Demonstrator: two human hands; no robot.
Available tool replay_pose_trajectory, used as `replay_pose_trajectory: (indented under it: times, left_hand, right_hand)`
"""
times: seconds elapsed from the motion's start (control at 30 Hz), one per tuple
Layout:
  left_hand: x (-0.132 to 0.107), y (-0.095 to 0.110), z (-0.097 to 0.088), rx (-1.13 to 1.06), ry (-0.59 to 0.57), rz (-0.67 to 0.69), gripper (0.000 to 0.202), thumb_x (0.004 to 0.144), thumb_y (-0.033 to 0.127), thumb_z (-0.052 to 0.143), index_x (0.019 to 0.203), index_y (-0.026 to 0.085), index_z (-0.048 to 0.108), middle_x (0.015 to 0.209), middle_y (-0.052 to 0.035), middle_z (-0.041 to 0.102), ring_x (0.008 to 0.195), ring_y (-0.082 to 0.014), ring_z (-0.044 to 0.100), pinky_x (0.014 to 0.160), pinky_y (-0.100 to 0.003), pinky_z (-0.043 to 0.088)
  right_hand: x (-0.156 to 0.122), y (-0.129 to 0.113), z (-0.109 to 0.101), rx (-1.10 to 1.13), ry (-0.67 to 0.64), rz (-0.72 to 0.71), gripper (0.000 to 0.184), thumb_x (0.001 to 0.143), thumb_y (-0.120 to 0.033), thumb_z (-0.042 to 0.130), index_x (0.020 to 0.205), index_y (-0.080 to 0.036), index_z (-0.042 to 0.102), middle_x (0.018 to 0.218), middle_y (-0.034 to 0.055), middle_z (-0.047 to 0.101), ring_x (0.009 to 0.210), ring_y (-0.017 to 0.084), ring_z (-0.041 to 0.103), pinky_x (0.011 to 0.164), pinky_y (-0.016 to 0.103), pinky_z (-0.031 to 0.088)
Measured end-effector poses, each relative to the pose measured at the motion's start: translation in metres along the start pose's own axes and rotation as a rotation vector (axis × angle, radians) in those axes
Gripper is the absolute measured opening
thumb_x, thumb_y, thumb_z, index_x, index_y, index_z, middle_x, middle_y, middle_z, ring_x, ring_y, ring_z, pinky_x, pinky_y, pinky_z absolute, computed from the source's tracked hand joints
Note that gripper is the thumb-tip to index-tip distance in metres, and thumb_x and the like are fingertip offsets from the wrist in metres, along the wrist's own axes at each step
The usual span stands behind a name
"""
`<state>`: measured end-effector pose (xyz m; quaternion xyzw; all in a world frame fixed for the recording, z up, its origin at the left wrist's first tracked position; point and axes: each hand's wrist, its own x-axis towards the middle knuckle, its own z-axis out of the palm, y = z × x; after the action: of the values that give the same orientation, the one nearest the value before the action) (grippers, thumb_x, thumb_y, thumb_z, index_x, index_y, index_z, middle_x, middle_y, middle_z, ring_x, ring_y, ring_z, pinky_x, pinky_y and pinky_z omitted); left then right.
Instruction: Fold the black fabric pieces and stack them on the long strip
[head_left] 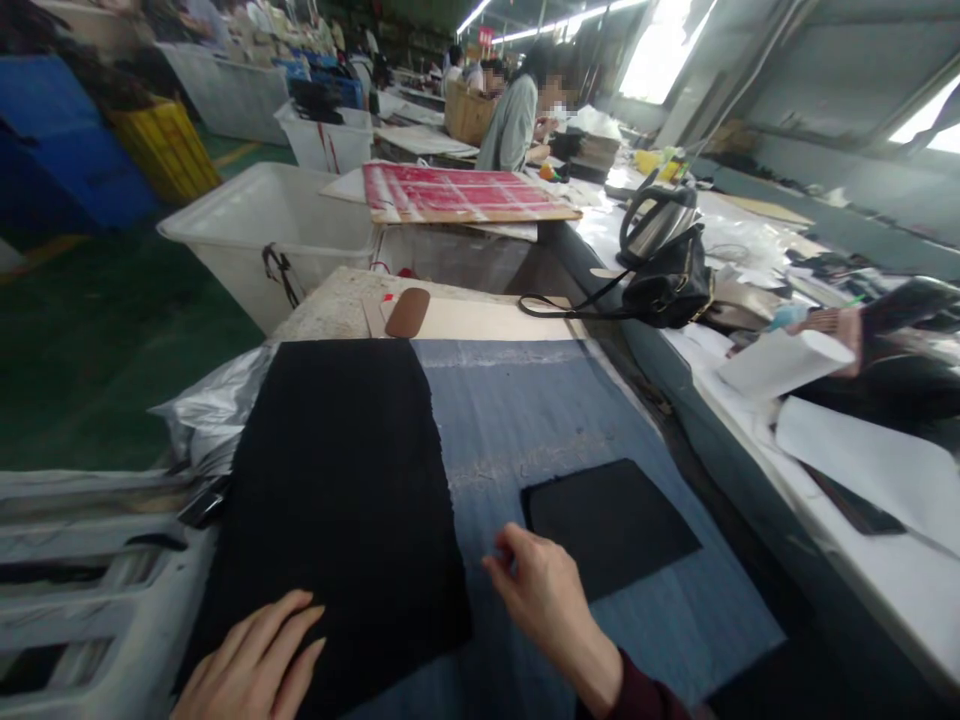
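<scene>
My left hand [251,660] lies with its fingers stretched out on a large black sheet of fabric [345,480], near its front left part. The sheet's right edge is ragged. My right hand [544,590] is over the blue-grey work surface [517,400], fingers loosely curled and the thumb a little apart from the forefinger. Nothing shows between them. Just beyond and to the right of this hand lies a smaller black piece [611,520], seemingly a stack with several layers. Another black piece [787,690] shows at the bottom right.
Beyond the surface lie a brown rounded piece [409,312] and pale boards [480,318]. A black bag [671,285] and a kettle [660,222] stand at the right bench. White bins [262,215] and a red-topped board [465,192] are farther back, where a person [510,125] works.
</scene>
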<state>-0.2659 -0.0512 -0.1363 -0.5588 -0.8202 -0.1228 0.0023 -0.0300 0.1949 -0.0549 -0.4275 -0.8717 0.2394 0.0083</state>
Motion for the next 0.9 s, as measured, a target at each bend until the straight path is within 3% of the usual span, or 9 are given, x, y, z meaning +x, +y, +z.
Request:
replay_pose_trajectory:
  times: [0.1,0.2,0.3,0.43,0.57,0.67,0.77,0.9]
  left_hand:
    - [0.003,0.001,-0.006,-0.023,0.012,0.013,0.037,0.088,0.053,0.048,0.109,0.030,0.069,0.121,-0.0038,0.066,0.106,-0.0253,0.062,0.085,-0.036,0.052]
    - [0.013,0.017,-0.017,-0.053,0.095,0.035,0.035,0.091,0.050,0.048,0.108,0.027,0.068,0.118,-0.0051,0.066,0.103,-0.0244,0.063,0.088,-0.037,0.050]
    - [0.031,0.053,-0.028,-0.116,0.165,0.099,0.030,0.093,0.044,0.047,0.106,0.027,0.068,0.114,-0.0046,0.068,0.099,-0.0222,0.064,0.088,-0.036,0.050]
    - [0.060,0.123,-0.032,-0.221,0.149,0.192,0.025,0.094,0.032,0.047,0.105,0.024,0.068,0.114,-0.0053,0.067,0.102,-0.0222,0.063,0.086,-0.035,0.052]
    - [0.092,0.190,-0.025,-0.355,-0.065,0.284,0.030,0.093,0.017,0.046,0.116,0.023,0.063,0.126,-0.0050,0.062,0.110,-0.0226,0.058,0.092,-0.038,0.050]
    - [0.117,0.226,-0.014,-0.421,-0.147,0.328,0.035,0.092,0.013,0.046,0.124,0.023,0.057,0.132,-0.0029,0.058,0.114,-0.0217,0.054,0.096,-0.039,0.047]
    - [0.134,0.245,0.004,-0.400,-0.187,0.345,0.034,0.092,0.009,0.043,0.120,0.020,0.058,0.128,-0.0044,0.060,0.109,-0.0216,0.055,0.092,-0.038,0.048]
    - [0.139,0.251,0.022,-0.337,-0.204,0.313,0.030,0.091,0.006,0.041,0.109,0.017,0.062,0.122,-0.0055,0.061,0.103,-0.0220,0.056,0.086,-0.036,0.048]
  right_hand:
    - [-0.010,0.038,-0.018,-0.192,0.107,-0.010,0.002,0.088,-0.023,0.057,0.088,-0.020,0.058,0.087,0.0039,0.063,0.079,0.020,0.060,0.066,0.027,0.037]
    - [-0.012,0.068,-0.018,-0.299,0.132,0.006,0.003,0.085,-0.017,0.056,0.086,-0.019,0.057,0.089,0.0066,0.061,0.084,0.022,0.058,0.070,0.028,0.038]
    - [-0.008,0.082,-0.009,-0.251,0.137,0.047,0.014,0.083,-0.008,0.050,0.078,-0.018,0.058,0.085,0.0077,0.060,0.083,0.023,0.057,0.071,0.029,0.037]
    - [-0.001,0.088,-0.011,-0.090,0.144,0.103,0.020,0.079,-0.006,0.046,0.071,-0.018,0.060,0.077,0.0060,0.060,0.074,0.019,0.057,0.068,0.028,0.036]
    - [0.004,0.101,-0.026,0.093,0.107,0.145,0.017,0.072,-0.012,0.051,0.069,-0.018,0.066,0.070,0.0028,0.065,0.068,0.017,0.059,0.064,0.026,0.038]
    - [0.007,0.114,-0.032,0.251,0.068,0.190,0.017,0.069,-0.017,0.054,0.070,-0.018,0.071,0.065,0.0008,0.067,0.065,0.017,0.060,0.060,0.025,0.039]
    - [0.010,0.125,-0.032,0.409,0.026,0.227,0.015,0.066,-0.021,0.056,0.066,-0.018,0.071,0.059,-0.0005,0.065,0.059,0.016,0.058,0.054,0.025,0.037]
    - [0.008,0.148,-0.036,0.634,-0.011,0.252,0.017,0.069,-0.028,0.055,0.065,-0.016,0.068,0.059,0.0018,0.065,0.058,0.017,0.059,0.057,0.027,0.043]
